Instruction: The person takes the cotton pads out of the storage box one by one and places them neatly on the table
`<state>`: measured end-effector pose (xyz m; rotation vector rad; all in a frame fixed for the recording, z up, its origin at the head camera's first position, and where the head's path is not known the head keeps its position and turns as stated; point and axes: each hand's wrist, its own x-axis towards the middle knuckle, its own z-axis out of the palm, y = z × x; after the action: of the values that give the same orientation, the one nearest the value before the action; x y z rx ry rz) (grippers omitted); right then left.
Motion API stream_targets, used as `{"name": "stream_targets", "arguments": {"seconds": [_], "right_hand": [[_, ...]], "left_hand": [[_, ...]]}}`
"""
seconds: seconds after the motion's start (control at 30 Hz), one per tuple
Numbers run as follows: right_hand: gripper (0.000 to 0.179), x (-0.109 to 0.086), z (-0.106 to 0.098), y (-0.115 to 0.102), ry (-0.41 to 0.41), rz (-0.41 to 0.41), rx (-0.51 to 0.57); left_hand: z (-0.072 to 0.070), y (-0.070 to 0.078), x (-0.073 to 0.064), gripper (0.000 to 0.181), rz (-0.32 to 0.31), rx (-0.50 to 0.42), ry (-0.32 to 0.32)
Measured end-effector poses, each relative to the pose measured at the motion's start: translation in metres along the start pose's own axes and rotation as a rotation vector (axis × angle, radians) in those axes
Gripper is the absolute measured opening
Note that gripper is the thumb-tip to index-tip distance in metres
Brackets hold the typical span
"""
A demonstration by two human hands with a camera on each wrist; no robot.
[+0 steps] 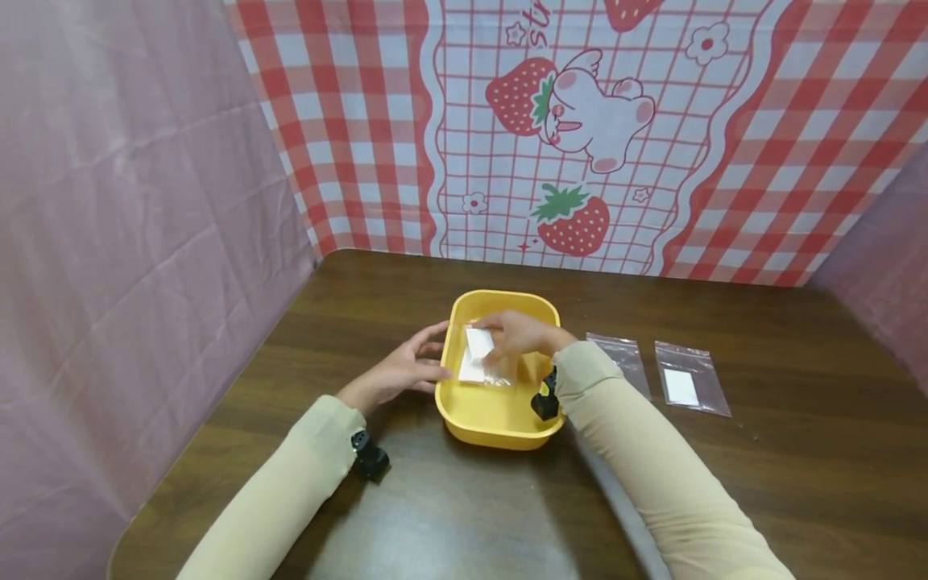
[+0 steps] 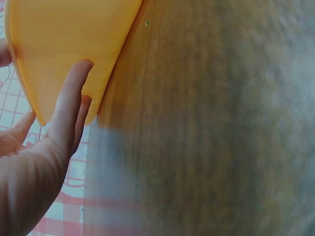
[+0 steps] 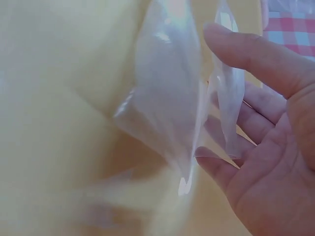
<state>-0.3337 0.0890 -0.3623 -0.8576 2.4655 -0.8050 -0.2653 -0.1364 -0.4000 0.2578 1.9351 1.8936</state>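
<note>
A yellow plastic bin (image 1: 500, 441) stands on the table. My left hand (image 1: 406, 366) touches its left outer wall, and the left wrist view shows the fingers (image 2: 69, 105) nearly straight along that wall. My right hand (image 1: 518, 337) reaches inside the bin. There it holds a clear plastic bag (image 3: 229, 93) between thumb and fingers, with the fingertips partly hidden behind the film. Another sheet of clear film (image 3: 165, 83) stands beside it in the right wrist view. White cards (image 1: 473, 371) show through the clear bags in the bin.
Right of the bin, two clear zip bags lie on the brown table (image 1: 797, 451): the nearer bag (image 1: 625, 354) is partly behind the right sleeve, the farther bag (image 1: 714, 387) contains a white card (image 1: 681, 388). A checked strawberry cloth (image 1: 377, 145) hangs behind the table.
</note>
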Motion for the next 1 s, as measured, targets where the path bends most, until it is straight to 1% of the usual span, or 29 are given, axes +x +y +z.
{"name": "stream_targets", "arguments": {"seconds": [0.17,0.33,0.5,0.6,0.73,0.87,1.0], "right_hand": [[0.063,-0.001,-0.007,-0.005,0.048,0.012,0.015],[0.063,-0.004,-0.013,-0.01,0.079,0.032,0.064],[0.063,-0.011,-0.018,-0.016,0.133,0.055,0.116],[0.063,-0.015,-0.021,-0.021,0.158,0.041,0.14],[0.063,-0.021,-0.023,-0.028,0.177,0.012,0.148],[0.062,-0.027,-0.024,-0.033,0.193,0.01,0.149],[0.064,-0.035,-0.023,-0.038,0.206,0.021,0.138]], "left_hand": [[0.001,0.001,0.0,0.081,0.003,0.009,-0.007],[0.001,0.0,0.001,0.082,0.005,0.009,-0.01],[0.001,0.0,0.002,0.081,-0.01,0.015,0.002],[0.001,0.001,0.001,0.081,-0.023,0.021,0.015],[0.002,0.002,-0.001,0.081,-0.02,0.023,0.017],[0.002,0.002,-0.002,0.081,-0.019,0.026,0.019],[0.002,0.003,-0.002,0.081,-0.032,0.027,0.024]]}}
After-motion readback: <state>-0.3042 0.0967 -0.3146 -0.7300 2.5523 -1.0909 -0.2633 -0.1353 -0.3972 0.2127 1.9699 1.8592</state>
